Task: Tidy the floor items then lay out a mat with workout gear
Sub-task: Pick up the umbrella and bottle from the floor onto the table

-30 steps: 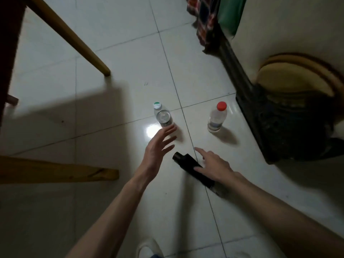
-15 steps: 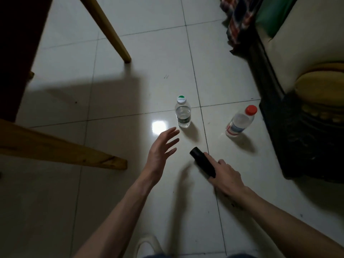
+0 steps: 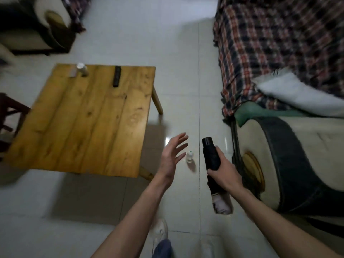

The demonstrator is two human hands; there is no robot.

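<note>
Pale glossy floor tiles (image 3: 115,211) beside a wooden plank table (image 3: 89,116). Right hand (image 3: 224,175) wrapped mid-shaft around a folded black compact umbrella (image 3: 211,157), lifted clear of the floor; likely light, fabric soft over a stiff core. Left hand (image 3: 172,159) spread, empty. Small clear bottle (image 3: 189,156) stands below.

Pale glossy floor tiles (image 3: 115,211) are reflecting a bright overhead glare near centre. A square wooden table (image 3: 89,123) is standing at left, casting a shadow; a sofa (image 3: 301,161) draped in a plaid blanket (image 3: 279,40) is occupying the right side.
</note>
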